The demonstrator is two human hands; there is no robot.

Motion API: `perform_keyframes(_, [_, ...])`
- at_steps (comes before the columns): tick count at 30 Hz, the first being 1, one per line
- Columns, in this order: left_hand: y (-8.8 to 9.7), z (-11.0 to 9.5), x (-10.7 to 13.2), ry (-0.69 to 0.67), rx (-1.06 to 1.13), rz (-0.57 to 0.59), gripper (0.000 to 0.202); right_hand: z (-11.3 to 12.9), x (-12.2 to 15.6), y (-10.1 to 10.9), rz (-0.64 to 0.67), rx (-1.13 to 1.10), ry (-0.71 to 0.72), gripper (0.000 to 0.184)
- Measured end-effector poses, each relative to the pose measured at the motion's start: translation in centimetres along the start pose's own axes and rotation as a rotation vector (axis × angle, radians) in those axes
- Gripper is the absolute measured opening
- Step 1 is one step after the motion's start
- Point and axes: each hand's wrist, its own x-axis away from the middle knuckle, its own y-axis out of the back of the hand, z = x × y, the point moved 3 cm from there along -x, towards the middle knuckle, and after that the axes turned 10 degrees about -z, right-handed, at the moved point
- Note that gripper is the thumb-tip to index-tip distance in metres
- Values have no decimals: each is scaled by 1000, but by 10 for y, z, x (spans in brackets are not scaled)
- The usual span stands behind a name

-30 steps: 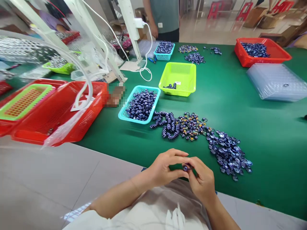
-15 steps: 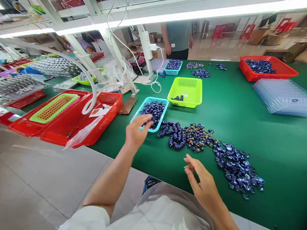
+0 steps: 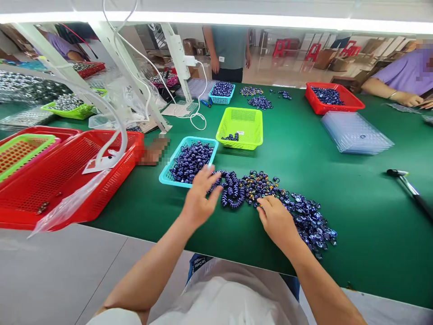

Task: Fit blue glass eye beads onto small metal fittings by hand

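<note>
My left hand is over the near right corner of a light blue basket, fingers spread, nothing seen in them. Shiny dark blue beads fill that basket. Beside the hand, rows of dark blue ring-like pieces lie on the green table, partly hidden by its fingers. My right hand reaches down to a pile of small blue and gold pieces, thumb and fingertips pinched together; what they hold is too small to make out. Flat glossy blue pieces spread just right of that hand.
A green basket with a few dark pieces stands behind. Red trays are at the left. Farther back are a red basket, stacked clear trays and a black-handled tool. Another person sits far right.
My left hand has moved from above the blue basket to its near right corner, and its fingers have spread. My right hand has gone forward to the small pieces. The view has turned right.
</note>
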Motion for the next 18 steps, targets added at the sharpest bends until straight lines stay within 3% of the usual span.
perform_keyframes(3, [-16,-37,24,-71,209,140,34,8,-4,-3,70,48,35,20])
perform_keyframes(6, [-26,-53,47,29,324,261,35,10,11,3,72,-135,-29,18])
perform_keyframes(8, [-32,-57,59,165,400,352,40,11,26,9,51,-377,-167,15])
perform_keyframes(10, [-40,-59,69,353,498,431,47,13,40,11,15,-635,-392,16])
perform_keyframes(12, [-48,-63,76,528,608,472,42,18,52,9,-75,-841,-627,23])
perform_keyframes(15, [-56,-69,83,662,701,432,24,28,67,1,-242,-960,-888,32])
perform_keyframes(18, [-57,-72,86,698,713,376,22,34,79,-7,-351,-989,-966,33])
